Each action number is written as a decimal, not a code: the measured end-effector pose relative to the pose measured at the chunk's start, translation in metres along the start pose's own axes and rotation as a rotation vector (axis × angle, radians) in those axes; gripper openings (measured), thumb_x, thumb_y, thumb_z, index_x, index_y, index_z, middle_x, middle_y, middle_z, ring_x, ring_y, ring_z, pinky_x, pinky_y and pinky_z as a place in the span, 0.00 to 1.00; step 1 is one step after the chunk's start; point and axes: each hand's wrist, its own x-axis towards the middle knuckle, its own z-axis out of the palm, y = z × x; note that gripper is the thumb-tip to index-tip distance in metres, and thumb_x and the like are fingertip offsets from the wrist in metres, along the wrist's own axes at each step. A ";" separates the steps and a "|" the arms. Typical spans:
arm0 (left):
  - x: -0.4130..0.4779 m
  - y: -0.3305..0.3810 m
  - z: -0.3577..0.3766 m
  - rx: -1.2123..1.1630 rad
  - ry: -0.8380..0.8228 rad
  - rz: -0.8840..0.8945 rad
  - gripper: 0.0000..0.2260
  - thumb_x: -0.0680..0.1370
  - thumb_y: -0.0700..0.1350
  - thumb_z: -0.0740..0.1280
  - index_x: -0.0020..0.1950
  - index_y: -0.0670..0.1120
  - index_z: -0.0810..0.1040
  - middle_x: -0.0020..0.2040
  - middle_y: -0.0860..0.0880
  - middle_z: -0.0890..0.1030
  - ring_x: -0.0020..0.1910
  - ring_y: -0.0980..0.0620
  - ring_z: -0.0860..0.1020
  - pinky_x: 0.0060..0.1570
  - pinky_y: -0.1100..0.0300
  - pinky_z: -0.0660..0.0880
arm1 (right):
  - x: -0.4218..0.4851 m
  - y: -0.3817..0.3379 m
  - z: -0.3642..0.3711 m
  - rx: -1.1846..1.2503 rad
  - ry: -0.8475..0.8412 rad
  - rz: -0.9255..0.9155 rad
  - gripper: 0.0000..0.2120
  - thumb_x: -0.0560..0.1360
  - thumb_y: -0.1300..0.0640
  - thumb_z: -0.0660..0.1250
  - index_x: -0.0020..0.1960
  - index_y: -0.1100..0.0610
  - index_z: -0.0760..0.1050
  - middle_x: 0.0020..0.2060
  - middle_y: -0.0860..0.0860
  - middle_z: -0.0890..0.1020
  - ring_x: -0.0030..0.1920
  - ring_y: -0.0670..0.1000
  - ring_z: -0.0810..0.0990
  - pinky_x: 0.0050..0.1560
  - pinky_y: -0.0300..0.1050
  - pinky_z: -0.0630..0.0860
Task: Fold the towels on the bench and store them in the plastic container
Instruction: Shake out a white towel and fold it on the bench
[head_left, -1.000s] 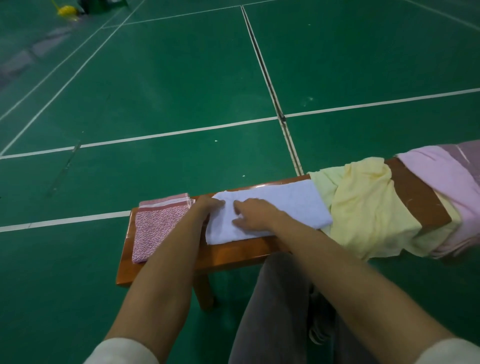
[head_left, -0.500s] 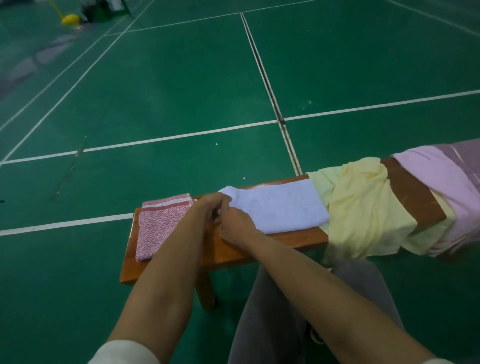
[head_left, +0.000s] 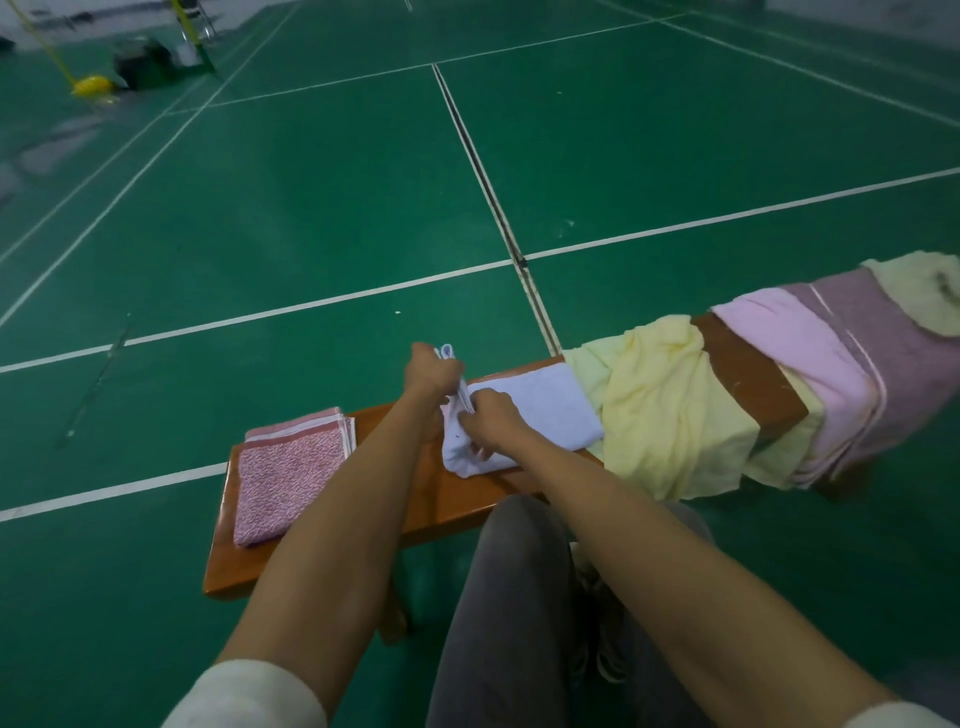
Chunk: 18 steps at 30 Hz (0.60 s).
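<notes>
A white towel (head_left: 545, 410) lies across the middle of the wooden bench (head_left: 447, 504). My left hand (head_left: 431, 371) grips the towel's left end and holds it lifted off the bench. Just to its right, my right hand (head_left: 491, 423) pinches the near left edge of the same towel against the seat. A folded pink patterned towel (head_left: 285, 473) lies flat on the bench's left end. No plastic container is in view.
A crumpled yellow towel (head_left: 670, 400), a light pink towel (head_left: 795, 358) and a mauve towel (head_left: 893, 364) hang over the bench to the right. Green court floor (head_left: 311, 208) surrounds the bench. My knees (head_left: 519, 597) are under its near edge.
My left hand has raised the white towel's left end off the bench, and my right hand has slid to that near edge. The camera has tilted up, showing more towels at the right.
</notes>
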 end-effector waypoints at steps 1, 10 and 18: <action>0.003 0.000 0.002 0.031 -0.009 0.027 0.22 0.79 0.41 0.68 0.70 0.43 0.65 0.58 0.40 0.76 0.50 0.39 0.82 0.35 0.53 0.80 | -0.002 0.004 -0.006 -0.006 -0.013 0.028 0.08 0.78 0.59 0.63 0.51 0.63 0.78 0.39 0.57 0.84 0.32 0.54 0.83 0.29 0.45 0.79; -0.016 0.009 0.036 0.339 -0.078 0.029 0.16 0.77 0.50 0.66 0.57 0.39 0.78 0.56 0.38 0.81 0.51 0.39 0.81 0.50 0.49 0.82 | 0.001 0.030 -0.043 -0.024 -0.029 0.091 0.20 0.83 0.57 0.62 0.75 0.57 0.68 0.66 0.59 0.78 0.60 0.61 0.80 0.56 0.48 0.78; -0.017 0.020 0.051 0.075 -0.250 -0.218 0.12 0.76 0.47 0.73 0.50 0.40 0.77 0.47 0.41 0.81 0.41 0.45 0.80 0.38 0.53 0.78 | -0.005 0.036 -0.043 -0.227 -0.077 -0.108 0.18 0.80 0.61 0.64 0.70 0.56 0.74 0.58 0.57 0.81 0.56 0.58 0.82 0.53 0.47 0.79</action>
